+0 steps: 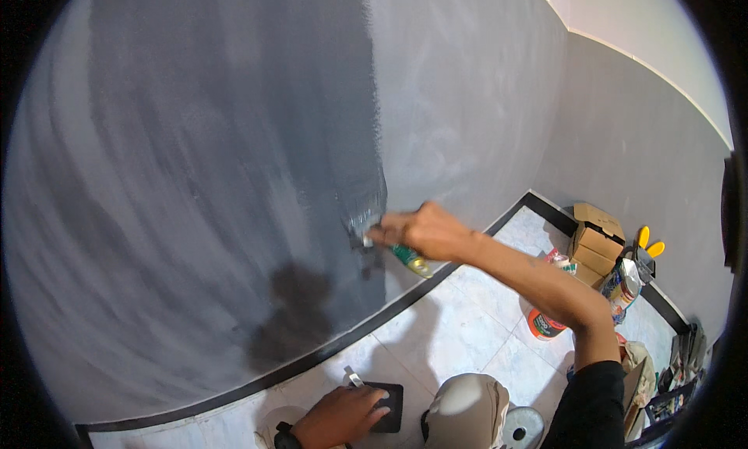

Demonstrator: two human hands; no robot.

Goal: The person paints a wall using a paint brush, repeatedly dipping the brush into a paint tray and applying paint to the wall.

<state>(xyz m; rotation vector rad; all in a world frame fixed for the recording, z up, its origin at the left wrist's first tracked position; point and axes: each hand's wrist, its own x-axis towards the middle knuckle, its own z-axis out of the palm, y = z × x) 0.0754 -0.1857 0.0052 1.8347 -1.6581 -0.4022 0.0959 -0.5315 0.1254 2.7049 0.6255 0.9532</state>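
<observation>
My right hand [413, 232] is closed on a paintbrush [411, 262] with a green and yellow handle, its bristle end against the gray wall [234, 137] at the edge between darker, streaky paint and a lighter gray area. My left hand [343, 414], low in the head view, has its fingers curled over a small black tray [388, 416], gripping it; a pale, narrow metal piece [354, 377] sticks up beside it. A shadow falls on the darker paint left of my right hand.
Along the right wall stand a cardboard box [597, 246], a yellow-handled tool [653, 242], cans [625, 285], a red bucket [545, 324] and cloths [637, 371]. A dark skirting [312, 355] borders the pale tiled floor [460, 324]. My knee [467, 406] is at the bottom, near a round gray object [520, 429].
</observation>
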